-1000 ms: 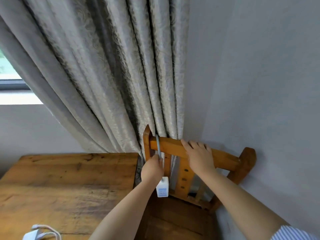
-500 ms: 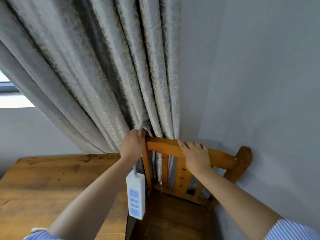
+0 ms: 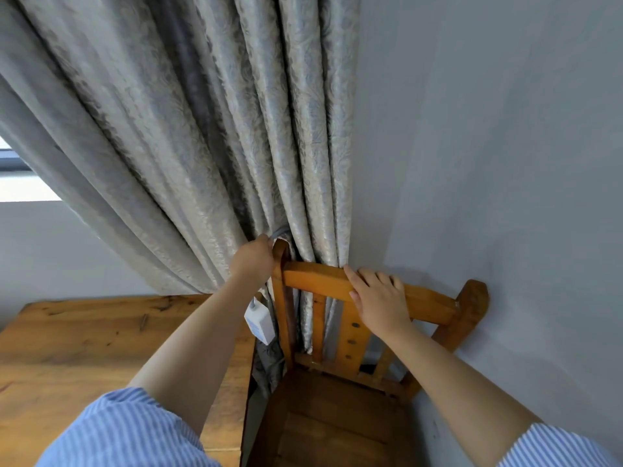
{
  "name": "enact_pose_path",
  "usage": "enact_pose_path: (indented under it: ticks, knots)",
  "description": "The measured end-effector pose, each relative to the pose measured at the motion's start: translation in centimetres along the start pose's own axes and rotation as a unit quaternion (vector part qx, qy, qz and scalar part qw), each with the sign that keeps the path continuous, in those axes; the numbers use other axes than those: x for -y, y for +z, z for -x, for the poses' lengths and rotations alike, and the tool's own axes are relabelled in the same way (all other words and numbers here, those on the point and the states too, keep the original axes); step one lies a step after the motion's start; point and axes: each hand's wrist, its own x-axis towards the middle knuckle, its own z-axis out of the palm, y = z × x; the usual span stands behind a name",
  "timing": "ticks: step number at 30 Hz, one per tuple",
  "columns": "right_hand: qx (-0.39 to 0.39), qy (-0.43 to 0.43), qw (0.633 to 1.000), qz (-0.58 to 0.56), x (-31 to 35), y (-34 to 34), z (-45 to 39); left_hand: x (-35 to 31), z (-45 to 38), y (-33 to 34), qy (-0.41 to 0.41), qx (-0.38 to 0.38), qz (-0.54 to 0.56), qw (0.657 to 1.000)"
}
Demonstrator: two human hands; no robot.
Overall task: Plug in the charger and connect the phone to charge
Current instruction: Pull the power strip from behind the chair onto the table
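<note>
A white power strip (image 3: 259,323) hangs by its grey cable (image 3: 279,232) just left of the chair's back post, partly hidden behind my left forearm. My left hand (image 3: 253,257) is closed around that cable at the top of the post, against the curtain. My right hand (image 3: 379,296) lies over the top rail of the wooden chair (image 3: 320,281), fingers curled on it. No phone or charger shows in this view.
A heavy grey patterned curtain (image 3: 202,129) hangs behind the chair in the corner. A grey wall (image 3: 488,163) runs along the right. A wooden table (image 3: 84,345) stands to the left, its edge close beside the chair seat (image 3: 330,423).
My left hand lifted the cable from between the slats to the top of the post, moving the power strip out to the post's left side. My right hand stayed on the rail.
</note>
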Motion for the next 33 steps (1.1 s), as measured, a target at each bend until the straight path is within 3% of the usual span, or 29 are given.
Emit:
enact_pose_path:
  ticks: [7, 17, 22, 25, 29, 33]
  knots:
    - [0.04, -0.011, 0.999, 0.017, -0.2, -0.6, -0.1, -0.9, 0.2, -1.8, -0.028, 0.063, -0.012, 0.998]
    - [0.076, -0.011, 0.997, 0.025, -0.3, -1.0, -0.1, 2.8, 4.3, -4.1, 0.052, -0.009, 0.097, 0.994]
    - [0.082, -0.007, 0.996, 0.035, -0.1, -1.2, -0.1, 2.9, 5.7, -4.1, 0.094, 0.013, 0.154, 0.984]
    - [0.093, -0.004, 0.995, 0.032, 0.0, -1.2, -0.1, 1.4, 5.7, -4.0, 0.141, 0.05, 0.134, 0.98]
    - [0.105, -0.003, 0.994, 0.032, 0.0, -1.3, -0.1, 1.7, 4.1, -4.7, 0.092, -0.003, 0.107, 0.99]
    - [0.102, -0.002, 0.994, 0.036, 0.0, -1.4, -0.1, 0.9, 3.1, -5.4, 0.058, -0.003, 0.039, 0.998]
